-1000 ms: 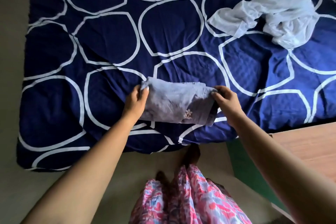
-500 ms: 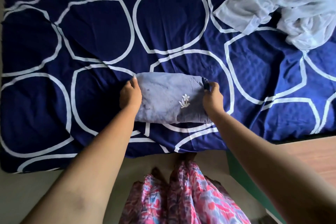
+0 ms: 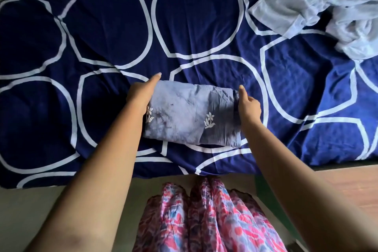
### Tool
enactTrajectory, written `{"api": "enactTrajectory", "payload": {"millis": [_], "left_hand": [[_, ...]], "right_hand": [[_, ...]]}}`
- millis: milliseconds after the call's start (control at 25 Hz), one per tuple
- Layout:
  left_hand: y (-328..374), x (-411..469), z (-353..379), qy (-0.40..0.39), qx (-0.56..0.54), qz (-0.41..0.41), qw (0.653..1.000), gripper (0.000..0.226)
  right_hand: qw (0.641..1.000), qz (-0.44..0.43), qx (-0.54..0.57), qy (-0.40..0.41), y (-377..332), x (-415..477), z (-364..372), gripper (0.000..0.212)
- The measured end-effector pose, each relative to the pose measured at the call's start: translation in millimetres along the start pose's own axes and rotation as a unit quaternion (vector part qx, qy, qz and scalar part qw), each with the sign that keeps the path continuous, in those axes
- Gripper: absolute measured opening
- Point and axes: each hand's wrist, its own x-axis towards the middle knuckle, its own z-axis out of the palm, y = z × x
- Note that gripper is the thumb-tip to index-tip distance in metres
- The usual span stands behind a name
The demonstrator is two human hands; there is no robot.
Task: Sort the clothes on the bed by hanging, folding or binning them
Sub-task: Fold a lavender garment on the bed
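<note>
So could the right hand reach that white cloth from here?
Probably yes: the white cloth lies in the open on the bed, nothing between it and the right hand, though a stretch looks needed.

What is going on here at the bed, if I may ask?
A person is folding clothes on the bed. A folded grey garment lies near its edge, the left hand flat against one end and the right hand at the other. A crumpled white cloth lies unsorted at the far right.
</note>
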Motion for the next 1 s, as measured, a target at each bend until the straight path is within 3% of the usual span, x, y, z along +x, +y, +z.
{"api": "enactTrajectory", "payload": {"millis": [80,200,320,440,560,640,760,840,920,1000], "left_hand": [[7,1,0,-0.024,0.031,0.003,0.999,0.074],[16,-2,4,-0.066,0.007,-0.035,0.997,0.025],[20,-6,0,-0.13,-0.061,-0.122,0.982,0.02],[16,-1,0,-0.122,-0.144,-0.12,0.975,0.011],[5,5,6,-0.058,-0.245,-0.029,0.967,0.017],[-3,4,11,-0.017,-0.246,0.06,0.967,0.022],[-8,-2,17,0.044,-0.108,0.217,0.969,0.03],[-9,-7,17,0.124,0.013,0.267,0.956,0.039],[-14,-14,16,0.216,0.102,0.308,0.921,0.047],[-33,-34,23,0.237,0.184,0.428,0.853,0.049]], "right_hand": [[0.999,0.02,-0.024,-0.033,-12,14,0,0.05],[0.993,0.033,0.049,-0.099,-17,26,0,0.031],[0.97,0.08,0.195,-0.125,-15,25,-3,0.027],[0.958,0.088,0.248,-0.112,-7,22,-6,0.026],[0.954,0.074,0.275,-0.098,-2,20,-9,0.024],[0.957,0.056,0.273,-0.078,4,21,-8,0.025],[0.969,0.026,0.243,-0.036,13,24,-3,0.021],[0.987,0.008,0.152,-0.045,16,19,-4,0.021],[0.995,-0.008,0.051,-0.084,23,10,-11,0.037],[0.992,-0.037,-0.022,-0.122,36,-3,-21,0.061]]}}
